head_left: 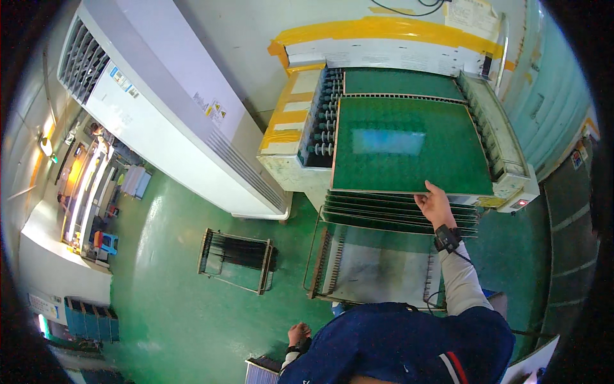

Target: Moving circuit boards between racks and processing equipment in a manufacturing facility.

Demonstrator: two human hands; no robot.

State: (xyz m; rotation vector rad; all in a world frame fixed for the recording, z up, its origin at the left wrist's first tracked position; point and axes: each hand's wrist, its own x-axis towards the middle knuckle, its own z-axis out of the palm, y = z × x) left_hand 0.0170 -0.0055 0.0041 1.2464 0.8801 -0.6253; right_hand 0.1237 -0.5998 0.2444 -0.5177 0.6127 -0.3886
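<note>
A large green circuit board panel (pixel 409 144) lies on the rollers of a conveyor machine (pixel 291 160), its near edge jutting over the front. My right hand (pixel 435 203) grips that near edge right of its middle, a fingertip on top and the thumb at the edge. A second green panel (pixel 403 83) lies farther in on the rollers. Below the held panel, several similar panels (pixel 396 214) sit in a slotted rack (pixel 316 262). My left hand (pixel 299 334) hangs low at my side with its fingers curled, and I see nothing in it.
A tall white air conditioner (pixel 185 121) stands left of the machine. On the green floor is a smaller wire rack (pixel 235 259) with dark panels. A grey striped thing (pixel 262 373) is beside my left hand. Bluish curtain-like sheeting (pixel 553 96) hangs at the right.
</note>
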